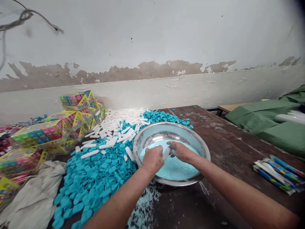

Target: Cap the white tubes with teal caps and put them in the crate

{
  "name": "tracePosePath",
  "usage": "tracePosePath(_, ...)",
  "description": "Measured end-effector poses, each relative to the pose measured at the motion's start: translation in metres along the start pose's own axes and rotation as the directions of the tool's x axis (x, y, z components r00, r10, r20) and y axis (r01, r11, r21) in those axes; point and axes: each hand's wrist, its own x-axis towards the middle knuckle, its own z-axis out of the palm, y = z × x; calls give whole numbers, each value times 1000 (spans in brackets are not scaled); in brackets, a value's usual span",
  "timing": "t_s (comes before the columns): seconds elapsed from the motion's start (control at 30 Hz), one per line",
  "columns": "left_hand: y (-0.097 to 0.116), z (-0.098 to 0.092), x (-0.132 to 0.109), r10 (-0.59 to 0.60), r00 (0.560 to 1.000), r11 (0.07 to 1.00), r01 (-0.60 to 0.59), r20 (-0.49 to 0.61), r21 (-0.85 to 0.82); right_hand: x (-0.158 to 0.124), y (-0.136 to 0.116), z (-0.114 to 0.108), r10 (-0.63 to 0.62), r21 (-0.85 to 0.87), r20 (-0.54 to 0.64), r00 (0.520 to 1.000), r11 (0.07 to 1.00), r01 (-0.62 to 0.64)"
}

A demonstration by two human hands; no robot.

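Head view. Two bare hands work over a steel bowl that stands on a dark wooden table.

- **Contents:** the bowl holds pale blue powder, which covers its bottom.
- **Left hand:** the left hand is inside the bowl at its near-left rim, just above the powder. It is clenched, knuckles up, around one end of a small white tube.
- **Right hand:** the right hand is inside the bowl near its centre, with the fingers closed on the other end of the tube.
- **Tube:** it lies between the two hands, over the middle of the bowl. Whether it touches the powder cannot be told.
- **Left of the bowl:** a heap of blue caps reaches the bowl's rim.
- **Behind-left of the bowl:** loose white sticks lie in a pile, and a few are scattered onto the caps.
- **Farther left:** coloured packs are stacked beyond the caps, and a grey cloth lies nearer the camera.
- **In front of the bowl:** spilled dust marks the table.
- **Right of the bowl:** a stack of flat printed sleeves lies well apart from it. A green sheet lies behind them.
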Motion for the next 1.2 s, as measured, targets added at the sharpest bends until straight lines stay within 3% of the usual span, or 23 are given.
tracePosePath(0.13,-3,3,9,14,999,999,-13,40,-40,2,-11,8,103,-68,7,995,992,-103)
tracePosePath(0.27,-21,7,13,19,998,994,-12,59,-104,4,-15,12,208,-199,26,978,960,-198)
tracePosePath(0.4,-32,10,12,83,994,978,-66,76,-200,7,-18,8,228,-363,85,970,914,-182)
tracePosePath(0.57,-32,-7,3,26,991,955,-63,-128,-290,22,-26,14,254,-555,132,958,820,-141)
tracePosePath(0.73,-41,-30,-20,-36,966,916,-71,-256,-396,27,-28,41,187,-634,110,976,770,-77)
tracePosePath(0.87,-44,-29,-32,-19,957,874,-125,-291,-469,25,-26,50,110,-626,118,987,780,-12)
tracePosePath(1.07,-47,-30,-44,-80,928,855,-123,-363,-503,12,-28,20,-28,-492,138,990,865,93)
tracePosePath(1.2,-52,-30,-55,-101,920,839,-126,-379,-529,-6,-31,9,-82,-309,324,942,933,187)
